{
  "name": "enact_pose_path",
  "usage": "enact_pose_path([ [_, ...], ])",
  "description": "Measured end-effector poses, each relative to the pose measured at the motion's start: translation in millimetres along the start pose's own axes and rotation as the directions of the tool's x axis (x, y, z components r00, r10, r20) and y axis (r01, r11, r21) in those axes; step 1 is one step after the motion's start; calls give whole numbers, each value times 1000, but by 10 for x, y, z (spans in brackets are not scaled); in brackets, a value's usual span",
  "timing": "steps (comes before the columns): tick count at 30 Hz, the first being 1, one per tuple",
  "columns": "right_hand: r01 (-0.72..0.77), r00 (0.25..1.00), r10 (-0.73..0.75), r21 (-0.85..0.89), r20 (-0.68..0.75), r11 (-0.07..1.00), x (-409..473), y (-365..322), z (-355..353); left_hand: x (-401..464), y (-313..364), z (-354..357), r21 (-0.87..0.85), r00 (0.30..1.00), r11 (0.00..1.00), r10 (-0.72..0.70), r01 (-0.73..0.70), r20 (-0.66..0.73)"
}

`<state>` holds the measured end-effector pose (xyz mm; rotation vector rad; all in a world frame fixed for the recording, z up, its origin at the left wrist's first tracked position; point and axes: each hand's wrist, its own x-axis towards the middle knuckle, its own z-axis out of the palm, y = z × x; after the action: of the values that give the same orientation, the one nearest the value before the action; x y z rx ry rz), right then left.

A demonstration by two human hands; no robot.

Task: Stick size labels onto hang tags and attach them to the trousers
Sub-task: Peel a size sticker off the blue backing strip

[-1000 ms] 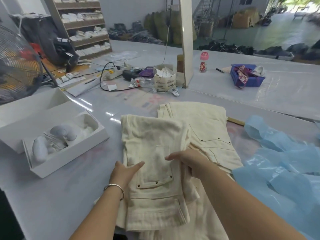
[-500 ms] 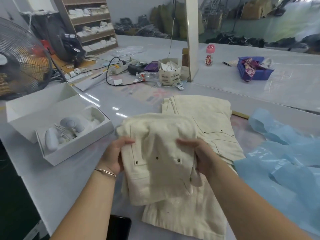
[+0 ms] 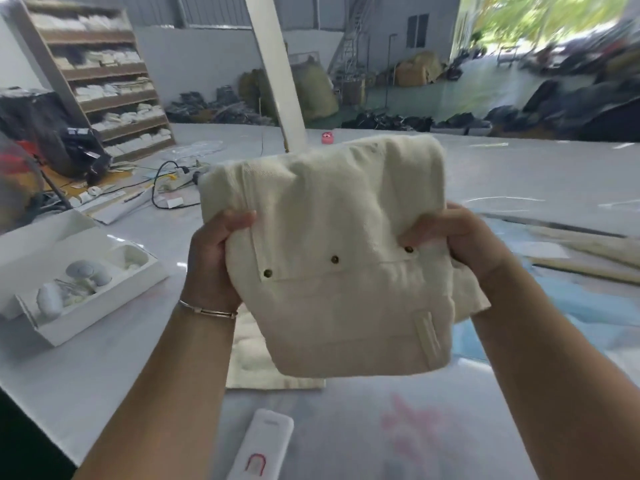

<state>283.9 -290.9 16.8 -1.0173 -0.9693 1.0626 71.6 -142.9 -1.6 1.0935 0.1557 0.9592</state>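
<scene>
While both hands (image 3: pixel 221 258) (image 3: pixel 464 247) grip folded trousers (image 3: pixel 332 258), white table (image 3: pixel 104 368), warehouse shelves (image 3: pixel 104 81)

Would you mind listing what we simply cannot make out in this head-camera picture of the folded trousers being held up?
- Far side of the folded trousers: faces away; any hang tag there is unseen.
- Fingers of the left hand and right hand: tucked behind the cloth.
- Second cream garment on the table: mostly covered by the held pair.
- White device: cut off by the bottom edge.
- Shelves: contents blurred.
</scene>
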Motion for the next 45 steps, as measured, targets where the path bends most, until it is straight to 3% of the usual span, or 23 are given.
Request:
enact_pose_path([
  [5,12,999,-15,-47,-52,999,-1322,-510,-534,-619,-253,1157,100,999,995,15,-19,43],
  [10,-150,986,142,-101,-84,984,-2513,-504,-1321,-1454,-864,1877,358,997,930,74,-82,35],
  [12,-309,944,294,-96,-148,946,-2912,-332,-1738,-1817,-1247,1972,544,992,838,-25,-48,126],
  [13,-413,899,384,-113,-213,904,-3083,-215,-1952,-2015,-1486,1993,622,975,782,-168,39,149],
  [14,-535,829,478,-158,-291,830,-3231,-97,-2146,-2196,-1738,2005,668,922,718,-367,196,123],
  [16,-749,662,601,-353,-448,561,-3479,225,-2475,-2500,-2202,2035,724,675,470,-738,504,8],
  [17,-802,596,555,-472,-580,367,-3578,430,-2605,-2605,-2405,2035,754,557,344,-830,560,-35],
  [18,-814,569,423,-557,-705,166,-3676,616,-2680,-2673,-2560,2036,777,483,238,-870,582,-95],
  [20,-802,572,271,-598,-774,-14,-3826,910,-2689,-2682,-2717,2047,791,446,107,-867,603,-222],
  [24,-729,653,107,-661,-750,-177,-4041,1288,-2505,-2361,-2616,2106,829,322,-92,-893,552,-314],
  [25,-741,651,38,-646,-758,-182,-4112,1360,-2415,-2238,-2562,2127,834,323,-95,-894,543,-312],
  [26,-756,641,-8,-631,-767,-173,-4192,1429,-2302,-2109,-2521,2142,833,368,-64,-876,549,-310],
  [28,-800,598,-31,-594,-801,-90,-4356,1583,-2071,-1863,-2531,2125,830,586,64,-738,554,-334],
  [29,-828,560,-2,-560,-828,-31,-4440,1651,-1963,-1763,-2568,2105,840,715,127,-601,527,-358],
  [30,-855,519,41,-518,-854,25,-4504,1689,-1862,-1676,-2619,2064,877,821,134,-440,461,-364],
  [31,-874,486,83,-483,-870,54,-4551,1718,-1756,-1605,-2678,2013,921,879,58,-328,385,-346],
  [33,-861,508,80,-507,-858,29,-4592,1762,-1524,-1526,-2817,1885,932,873,-209,-335,298,-354],
  [35,-750,662,-53,-661,-748,-38,-4560,1812,-1298,-1475,-2954,1766,902,803,-291,-423,318,-419],
  [37,-603,793,-166,-793,-586,-87,-4531,1906,-1126,-1444,-3085,1685,899,776,-264,-456,350,-436],
  [39,-563,826,-104,-820,-554,-101,-4469,1951,-1094,-1398,-3161,1621,877,778,-265,-407,400,-478],
  [42,-594,798,-8,-786,-602,-171,-4359,1959,-1290,-1348,-3147,1579,867,754,-275,-430,415,-497],
  [45,-621,763,56,-754,-644,-214,-4219,1693,-1515,-1370,-3074,1546,931,788,-98,-505,353,-352],
])
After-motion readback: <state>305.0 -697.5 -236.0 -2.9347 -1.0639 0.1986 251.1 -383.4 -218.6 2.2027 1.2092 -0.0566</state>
